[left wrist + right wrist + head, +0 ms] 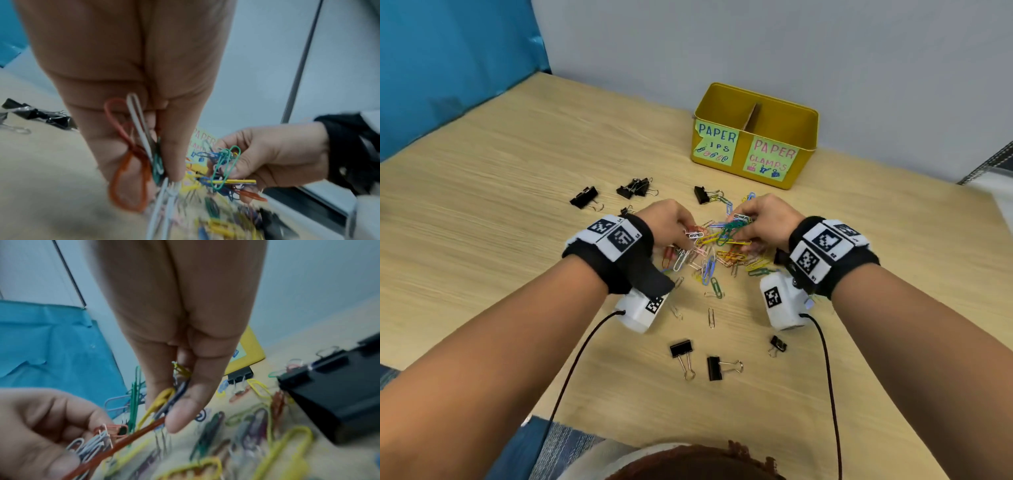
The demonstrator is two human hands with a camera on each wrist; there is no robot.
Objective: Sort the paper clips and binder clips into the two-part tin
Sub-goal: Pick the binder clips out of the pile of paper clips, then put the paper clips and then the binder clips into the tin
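Observation:
A heap of coloured paper clips (pixel 717 253) lies mid-table, with both hands in it. My left hand (pixel 671 222) pinches a bunch of paper clips (pixel 141 151), orange, white and green among them. My right hand (pixel 763 219) grips another tangle of paper clips (pixel 736 228), green, yellow and blue, also seen as the tangle (pixel 172 395) in the right wrist view. The yellow two-part tin (pixel 784 113) stands beyond, labelled PAPER CLIPS on its left part and PAPER CLAMPS on its right. Black binder clips lie scattered: one (pixel 584 198) far left, a cluster (pixel 635 187), one (pixel 702 194) near the heap.
More binder clips lie near me: one (pixel 682 353), another (pixel 717 367) and a small one (pixel 777 344). A blue panel (pixel 448 68) stands on the left and a grey wall behind the tin. Camera cables run back from both wrists.

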